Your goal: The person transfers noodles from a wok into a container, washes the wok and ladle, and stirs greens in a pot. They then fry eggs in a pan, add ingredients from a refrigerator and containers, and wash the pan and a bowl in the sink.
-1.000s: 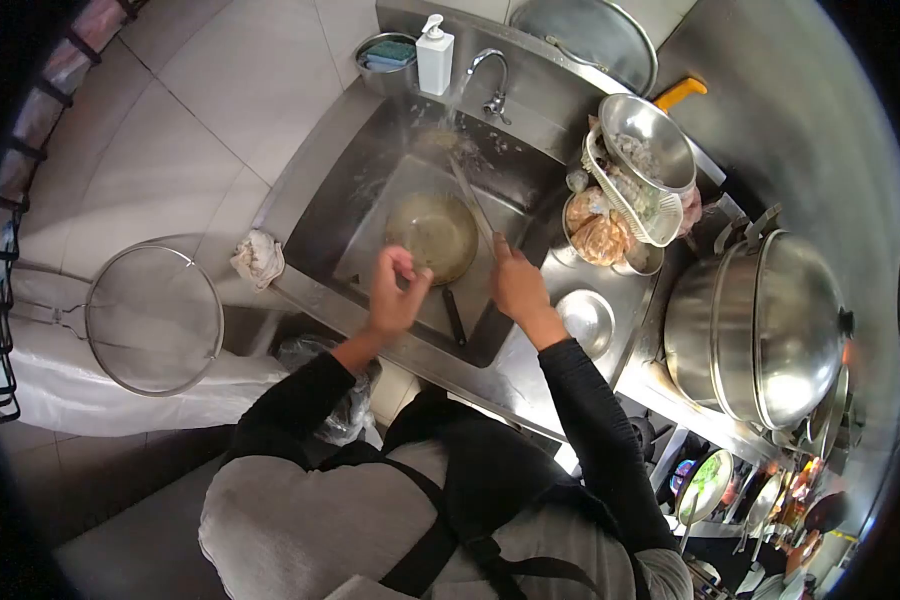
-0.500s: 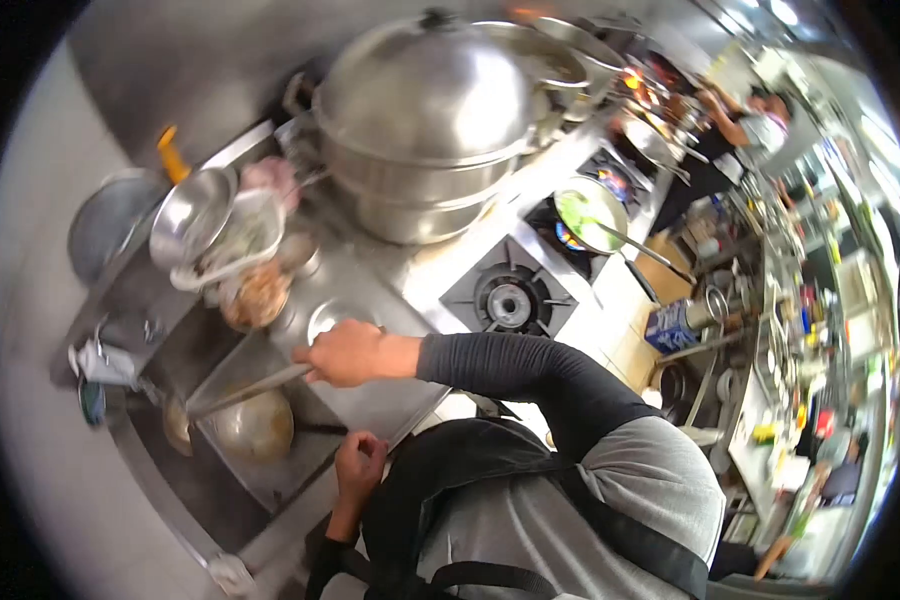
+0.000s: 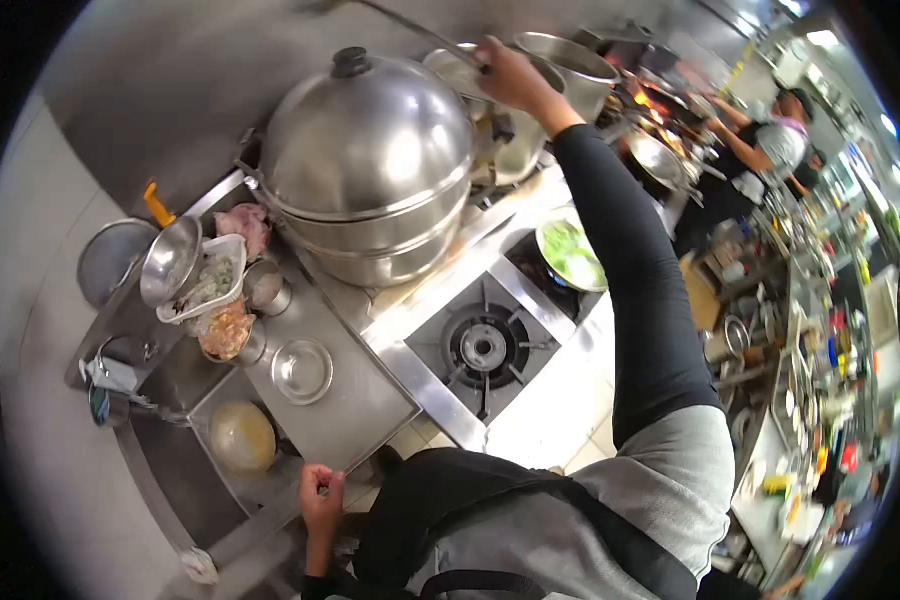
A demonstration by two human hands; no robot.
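My right hand (image 3: 518, 76) is raised at the top centre, closed round the handle of a long metal utensil (image 3: 405, 20). The utensil's far end is blurred near the top edge. A big domed steamer (image 3: 370, 140) stands to the left of that hand, with metal pots behind it. My left hand (image 3: 322, 500) hangs low beside the sink edge, fingers curled; nothing can be made out in it. Near it, a round yellowish pan (image 3: 242, 437) lies in the sink. A pan of green vegetables (image 3: 573, 255) sits on a burner beyond my right forearm.
A bare burner (image 3: 483, 346) lies in front. Left of it are a glass bowl (image 3: 302, 371), a white basket (image 3: 210, 285), a metal bowl (image 3: 172, 260) and raw meat (image 3: 243, 228). Another person (image 3: 770, 140) works by flames at the upper right; shelves fill the right.
My right hand has swung from over the sink up to the pots at the top, carrying the utensil. The left hand has moved slightly down and left in view.
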